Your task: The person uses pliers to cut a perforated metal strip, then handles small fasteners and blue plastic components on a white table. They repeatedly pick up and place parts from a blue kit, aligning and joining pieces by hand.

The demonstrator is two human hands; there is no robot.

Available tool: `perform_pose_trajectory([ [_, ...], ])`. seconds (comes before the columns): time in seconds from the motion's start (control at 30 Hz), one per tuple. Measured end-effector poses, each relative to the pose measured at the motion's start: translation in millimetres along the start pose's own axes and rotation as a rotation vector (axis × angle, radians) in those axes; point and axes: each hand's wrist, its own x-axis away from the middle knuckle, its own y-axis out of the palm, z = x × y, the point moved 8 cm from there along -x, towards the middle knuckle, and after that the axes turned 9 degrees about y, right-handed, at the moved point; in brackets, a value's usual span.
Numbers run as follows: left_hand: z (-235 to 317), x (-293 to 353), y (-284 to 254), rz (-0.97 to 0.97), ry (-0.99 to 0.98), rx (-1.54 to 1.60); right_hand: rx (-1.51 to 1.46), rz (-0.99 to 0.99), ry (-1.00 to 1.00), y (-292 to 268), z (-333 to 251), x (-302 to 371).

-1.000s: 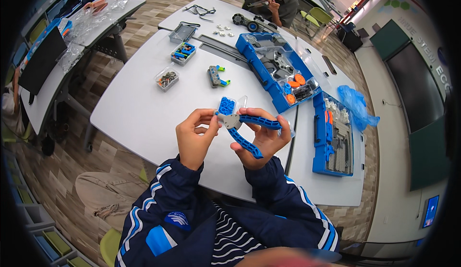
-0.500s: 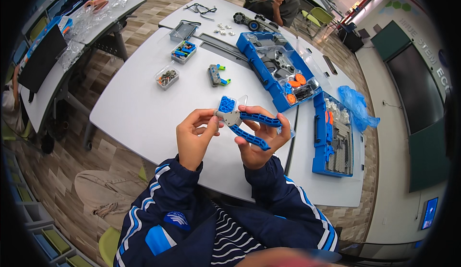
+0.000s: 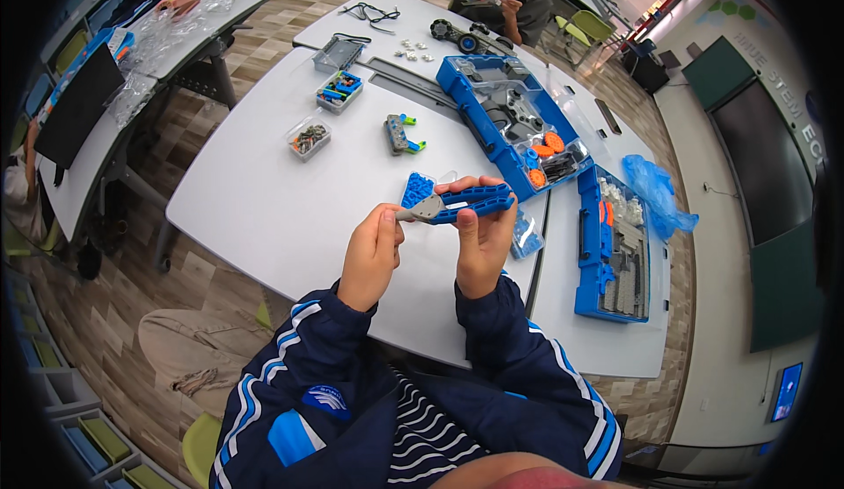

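Observation:
My right hand (image 3: 480,250) is closed around the blue handles of a pair of grey-headed plastic pliers (image 3: 426,208). The handles lie close together. At the tip of the jaws, the fingers of my left hand (image 3: 371,256) are pinched; whatever small piece they may hold is hidden. Just beyond the jaws, a small clear box of blue pegs (image 3: 416,190) stands on the white table (image 3: 255,186). Another clear box with light-blue pieces (image 3: 526,237) sits to the right of my right hand. Farther off is a grey and lime-green built piece (image 3: 397,135).
Boxes of small parts (image 3: 308,138) and coloured connectors (image 3: 339,91) stand at the far left. A blue parts case (image 3: 479,124), a second blue case (image 3: 587,251) and a blue plastic bag (image 3: 655,192) lie right. Across the table, another person handles a dark part near a wheeled build (image 3: 466,43).
My right hand has squeezed the pliers' handles from spread apart to close together. The pliers have turned more level, and my left hand stays at the jaw tip.

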Motion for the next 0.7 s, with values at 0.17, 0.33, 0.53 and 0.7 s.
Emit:
perform_pose_trajectory([
  [0.17,5.0,-2.1,1.2,-0.087,0.126,-0.198,-0.048,0.079,0.193,-12.6,14.7,-6.3],
  [0.33,5.7,-5.3,0.3,-0.087,0.118,-0.243,-0.116,0.096,0.293,-18.4,22.6,-10.4],
  [0.53,19.2,-8.4,11.7,0.004,0.293,-0.513,-0.175,0.163,0.333,-37.0,34.6,-10.1],
  [0.7,26.3,-16.7,-1.0,0.145,0.441,-0.668,-0.116,0.327,0.301,-69.5,15.0,-25.7],
])
